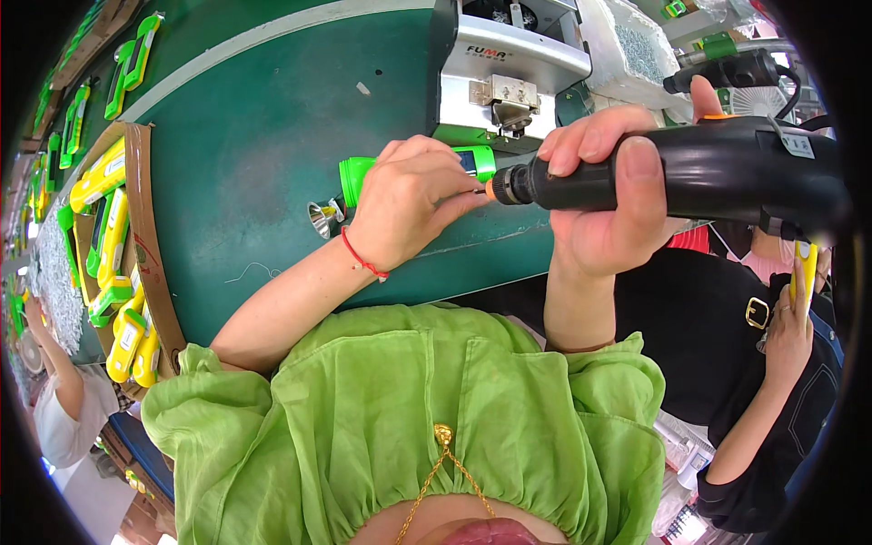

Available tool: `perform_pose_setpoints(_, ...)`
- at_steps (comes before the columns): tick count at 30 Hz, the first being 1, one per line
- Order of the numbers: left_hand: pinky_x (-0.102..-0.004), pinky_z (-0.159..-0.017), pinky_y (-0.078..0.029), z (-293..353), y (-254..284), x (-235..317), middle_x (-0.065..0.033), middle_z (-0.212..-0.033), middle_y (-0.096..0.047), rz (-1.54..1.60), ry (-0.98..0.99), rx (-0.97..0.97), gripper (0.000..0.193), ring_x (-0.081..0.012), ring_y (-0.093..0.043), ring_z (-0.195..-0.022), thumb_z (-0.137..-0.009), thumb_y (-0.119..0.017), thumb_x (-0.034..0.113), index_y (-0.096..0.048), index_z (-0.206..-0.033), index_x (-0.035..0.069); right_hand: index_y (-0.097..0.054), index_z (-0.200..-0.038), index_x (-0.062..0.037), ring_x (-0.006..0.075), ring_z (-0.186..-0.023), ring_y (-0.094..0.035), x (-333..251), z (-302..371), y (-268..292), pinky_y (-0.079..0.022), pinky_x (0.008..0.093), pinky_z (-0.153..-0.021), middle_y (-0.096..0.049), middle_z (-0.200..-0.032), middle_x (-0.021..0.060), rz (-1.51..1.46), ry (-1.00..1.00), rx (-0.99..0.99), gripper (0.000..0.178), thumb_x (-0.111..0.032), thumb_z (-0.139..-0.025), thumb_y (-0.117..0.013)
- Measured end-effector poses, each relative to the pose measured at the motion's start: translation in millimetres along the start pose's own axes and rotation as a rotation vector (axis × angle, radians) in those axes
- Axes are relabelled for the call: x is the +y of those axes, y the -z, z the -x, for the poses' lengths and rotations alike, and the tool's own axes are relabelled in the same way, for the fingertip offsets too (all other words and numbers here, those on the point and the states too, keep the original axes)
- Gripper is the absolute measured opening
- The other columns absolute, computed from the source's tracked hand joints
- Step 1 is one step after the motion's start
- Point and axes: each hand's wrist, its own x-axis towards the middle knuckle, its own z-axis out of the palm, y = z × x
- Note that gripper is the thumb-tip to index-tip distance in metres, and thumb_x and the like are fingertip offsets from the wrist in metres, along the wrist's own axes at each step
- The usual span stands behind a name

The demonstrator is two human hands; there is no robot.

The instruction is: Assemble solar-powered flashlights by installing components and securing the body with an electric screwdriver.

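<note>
My right hand (604, 213) is wrapped round a black electric screwdriver (727, 168), held level with its nose to the left. At the tip of its bit, the thumb and forefinger of my left hand (404, 195) are pinched together; whatever is between them is too small to make out. Under and behind that hand lies a bright green flashlight body (355, 178) with a dark panel near its right end. Part of it is hidden by my left hand. A small shiny reflector cup (322, 220) sits on the bench beside my left wrist.
A silver screw-feeding machine (509, 64) stands just beyond my hands. To the left, a cardboard box (143, 236) holds several yellow and green flashlights. A white foam box (636, 45) of small metal parts is at the back right. Another person's hand (788, 336) holds something yellow at the right.
</note>
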Motion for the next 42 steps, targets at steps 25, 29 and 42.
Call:
perform_pose_setpoints(25,-0.0356,-0.077,-0.047,5,-12,9,-0.006,-0.08,-0.068,0.015,0.031,-0.118,0.013,-0.0239,-0.064,-0.083,-0.07,-0.078,0.006,-0.068,-0.078,0.003,-0.016,-0.144,-0.0043,0.0212,-0.055,-0.055,1,19,16,-0.052,0.0395,-0.055,-0.056,-0.075,0.0145,-0.14,0.035,0.022,0.065,-0.013,-0.09,-0.053)
perform_pose_setpoints(29,-0.0378,-0.073,-0.046,4,-16,8,-0.0037,-0.076,-0.066,0.028,0.001,-0.093,0.012,-0.0238,-0.061,-0.078,-0.072,-0.077,0.016,-0.071,-0.075,0.006,-0.016,-0.143,-0.0031,0.0211,-0.055,-0.055,0,20,18,-0.053,0.0388,-0.055,-0.056,-0.075,0.0148,-0.167,0.005,0.013,0.067,-0.012,-0.089,-0.054)
perform_pose_setpoints(42,-0.0386,-0.089,-0.044,25,49,-27,-0.0056,-0.114,-0.064,-0.428,0.031,-0.176,0.053,-0.0269,-0.059,-0.104,-0.06,-0.084,0.026,-0.066,-0.107,0.01,-0.017,-0.133,0.0127,0.0135,-0.059,-0.058,40,32,17,-0.05,0.0256,-0.055,-0.062,-0.076,0.0138,-0.087,0.145,0.157,0.07,0.008,-0.08,-0.062)
